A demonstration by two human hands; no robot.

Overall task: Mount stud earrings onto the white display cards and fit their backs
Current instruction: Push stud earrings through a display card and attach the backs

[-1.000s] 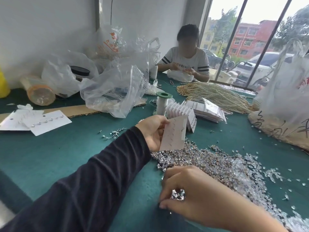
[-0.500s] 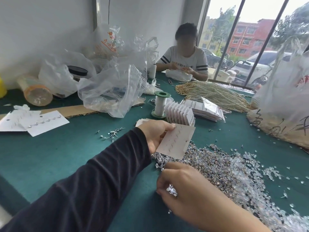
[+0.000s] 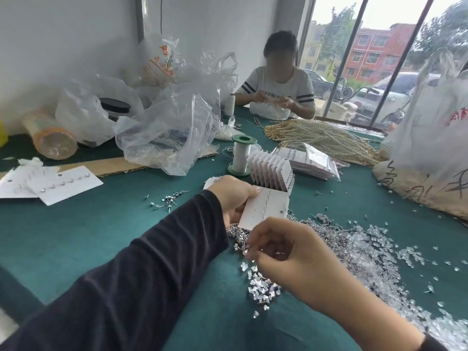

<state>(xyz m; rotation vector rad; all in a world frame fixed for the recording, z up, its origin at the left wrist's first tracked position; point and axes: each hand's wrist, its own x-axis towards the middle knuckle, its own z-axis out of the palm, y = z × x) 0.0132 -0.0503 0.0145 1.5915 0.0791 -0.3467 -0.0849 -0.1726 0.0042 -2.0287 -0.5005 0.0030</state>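
The left hand (image 3: 233, 198) grips a white display card (image 3: 266, 209) by its left edge, holding it tilted above the green tabletop (image 3: 101, 236). Just below it the right hand (image 3: 288, 252), fingers curled, pinches a small silver piece (image 3: 279, 253), too small to identify. Stud earrings (image 3: 336, 239) and clear backs (image 3: 263, 292) lie heaped toward the tabletop's near right edge.

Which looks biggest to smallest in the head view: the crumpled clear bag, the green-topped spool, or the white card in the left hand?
1. Clear bag, largest by far.
2. White card in the left hand.
3. Green-topped spool.
The card is nearer the camera, so its lead over the spool is unsure.
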